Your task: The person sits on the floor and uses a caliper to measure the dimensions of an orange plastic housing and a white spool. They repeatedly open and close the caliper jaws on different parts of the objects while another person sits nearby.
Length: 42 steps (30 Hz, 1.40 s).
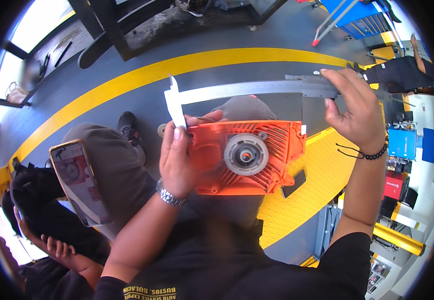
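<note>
An orange plastic recoil starter housing (211, 165) rests above my lap, its slotted inner side up. In its middle sits a pale, round rope pulley (263, 159). My left hand (177, 161) grips the housing's left end, with the thumb and fingers also at the lower jaw of a metal vernier caliper (235, 89). The caliper lies lengthwise beyond the housing, its jaws spread wide. At its right end, my right hand (355, 108) pinches the sliding part between thumb and fingers. The caliper's far right tip is partly hidden behind that hand.
A smartphone (76, 180) with a lit screen leans on my left thigh. A dark flat device (294, 184) lies on the yellow tread plate (307, 202). Another person's forearm (72, 258) is close at left; a person (404, 73) is farther right. A blue tool cabinet (363, 22) stands beyond.
</note>
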{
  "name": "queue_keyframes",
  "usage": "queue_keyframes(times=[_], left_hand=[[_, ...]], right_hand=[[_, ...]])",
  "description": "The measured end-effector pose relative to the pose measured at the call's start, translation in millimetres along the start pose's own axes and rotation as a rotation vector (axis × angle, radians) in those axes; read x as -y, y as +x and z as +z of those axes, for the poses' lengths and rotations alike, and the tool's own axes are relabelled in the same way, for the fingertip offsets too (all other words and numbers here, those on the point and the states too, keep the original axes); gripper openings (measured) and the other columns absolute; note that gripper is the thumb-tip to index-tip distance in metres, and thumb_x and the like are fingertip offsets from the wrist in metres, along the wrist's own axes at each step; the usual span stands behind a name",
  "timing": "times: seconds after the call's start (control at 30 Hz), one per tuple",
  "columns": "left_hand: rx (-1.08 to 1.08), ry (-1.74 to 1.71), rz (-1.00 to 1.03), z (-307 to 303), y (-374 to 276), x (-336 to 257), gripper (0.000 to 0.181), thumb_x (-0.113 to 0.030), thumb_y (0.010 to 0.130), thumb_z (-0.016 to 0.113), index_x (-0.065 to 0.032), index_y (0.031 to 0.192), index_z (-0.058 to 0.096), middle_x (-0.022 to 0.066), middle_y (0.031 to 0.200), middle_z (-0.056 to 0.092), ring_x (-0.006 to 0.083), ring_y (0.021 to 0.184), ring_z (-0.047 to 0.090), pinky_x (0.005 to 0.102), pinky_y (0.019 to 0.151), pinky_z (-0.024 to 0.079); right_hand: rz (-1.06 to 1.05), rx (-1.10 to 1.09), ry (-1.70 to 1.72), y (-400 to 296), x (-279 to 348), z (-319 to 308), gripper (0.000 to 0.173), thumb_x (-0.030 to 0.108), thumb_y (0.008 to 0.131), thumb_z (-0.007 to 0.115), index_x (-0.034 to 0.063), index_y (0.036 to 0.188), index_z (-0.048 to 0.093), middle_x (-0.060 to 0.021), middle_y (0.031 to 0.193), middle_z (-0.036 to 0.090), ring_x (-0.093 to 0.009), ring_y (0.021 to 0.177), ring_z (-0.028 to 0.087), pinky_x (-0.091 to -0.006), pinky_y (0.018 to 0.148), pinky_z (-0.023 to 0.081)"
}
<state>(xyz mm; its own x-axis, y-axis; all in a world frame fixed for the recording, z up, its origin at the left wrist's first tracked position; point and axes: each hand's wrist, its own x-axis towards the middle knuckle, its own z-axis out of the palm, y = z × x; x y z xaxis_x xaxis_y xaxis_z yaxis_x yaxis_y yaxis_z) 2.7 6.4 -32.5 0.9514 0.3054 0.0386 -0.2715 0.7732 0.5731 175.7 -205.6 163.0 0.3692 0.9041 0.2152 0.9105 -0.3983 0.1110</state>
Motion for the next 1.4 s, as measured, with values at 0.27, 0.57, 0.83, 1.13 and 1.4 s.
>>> queue_keyframes(times=[0.27,0.57,0.83,1.13,1.4], left_hand=[[-0.01,0.007,-0.039,8,0,-8,0.026,-0.022,0.104,0.029,-0.0034,0.113,0.046,0.0315,0.127,0.053,0.0353,0.125,0.049,0.0469,0.103,0.042],[-0.017,-0.02,-0.039,6,-1,-5,0.026,-0.021,0.104,0.029,-0.0036,0.113,0.046,0.0314,0.126,0.053,0.0364,0.125,0.049,0.0477,0.104,0.04],[-0.035,0.01,-0.015,0,-1,3,0.026,-0.021,0.104,0.03,-0.0049,0.114,0.049,0.0299,0.123,0.056,0.0385,0.124,0.05,0.0491,0.103,0.04],[-0.058,-0.113,-0.068,5,-4,-6,0.038,-0.034,0.105,0.027,-0.0062,0.123,0.047,0.0266,0.125,0.056,0.0358,0.124,0.051,0.0469,0.104,0.04],[-0.064,0.176,-0.097,6,-8,-17,0.051,-0.043,0.105,0.022,-0.0045,0.131,0.042,0.0173,0.127,0.056,0.0236,0.119,0.054,0.0383,0.104,0.04]], right_hand=[[0.032,0.018,0.039,1,1,0,0.045,0.002,0.068,0.066,0.0015,0.113,0.06,-0.0171,0.096,0.062,-0.034,0.082,0.06,-0.0399,0.074,0.05],[0.015,0.01,0.03,2,4,-2,0.045,0.003,0.068,0.066,0.0026,0.113,0.06,-0.0167,0.096,0.062,-0.033,0.082,0.061,-0.0395,0.074,0.05],[0.022,0.008,0.02,-2,0,-1,0.043,0.005,0.069,0.067,0.0039,0.111,0.06,-0.0143,0.092,0.062,-0.032,0.079,0.059,-0.0392,0.072,0.05],[0.159,0.084,0.155,8,4,-6,0.048,0.006,0.069,0.066,0.0022,0.116,0.058,-0.0157,0.105,0.063,-0.03,0.093,0.063,-0.0357,0.083,0.05],[0.971,-0.204,1.097,-98,17,84,0.045,0.022,0.09,0.058,-0.0023,0.127,0.049,-0.0104,0.123,0.057,-0.017,0.114,0.056,-0.033,0.097,0.044]])
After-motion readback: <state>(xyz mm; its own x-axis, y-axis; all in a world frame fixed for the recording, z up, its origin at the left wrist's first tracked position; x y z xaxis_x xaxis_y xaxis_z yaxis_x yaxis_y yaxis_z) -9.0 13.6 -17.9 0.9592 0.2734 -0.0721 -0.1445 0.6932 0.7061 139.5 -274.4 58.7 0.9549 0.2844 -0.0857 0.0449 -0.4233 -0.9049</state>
